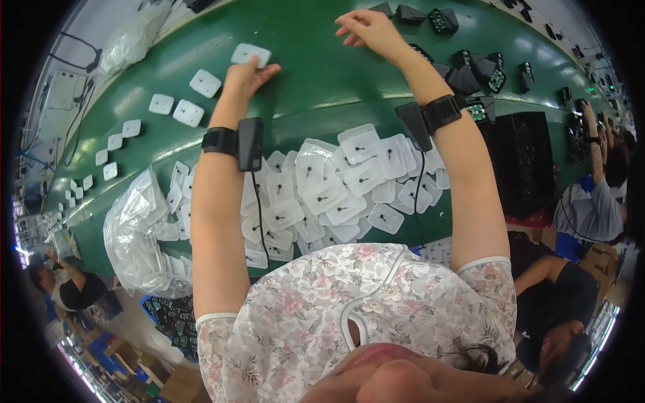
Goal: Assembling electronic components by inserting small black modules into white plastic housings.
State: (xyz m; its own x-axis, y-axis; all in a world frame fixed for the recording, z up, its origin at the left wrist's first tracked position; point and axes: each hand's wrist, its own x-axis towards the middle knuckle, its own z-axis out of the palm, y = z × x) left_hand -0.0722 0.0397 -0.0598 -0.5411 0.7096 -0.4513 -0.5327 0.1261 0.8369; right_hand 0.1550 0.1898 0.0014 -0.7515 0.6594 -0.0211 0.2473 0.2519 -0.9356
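My left hand [250,72] is at the far left-centre of the green table [302,77], its thumb over a white plastic plate [251,51] with rounded corners, gripping the near edge. Beside it, several similar white plates lie in a line running down to the left. My right hand [368,31] hovers at the far side of the table, fingers loosely bent and apart, with nothing seen in it. Nearest to it are black angular housings [443,21], some showing green circuit boards. Between my forearms spreads a heap of translucent white plates [336,185], many with a short black piece in the middle.
Each wrist wears a black strap with a boxy device [250,144] and a hanging cable. A clear plastic bag [134,228] of plates sits at the near left; another bag [134,40] lies at the far left. A black bin [521,161] stands on the right, near co-workers.
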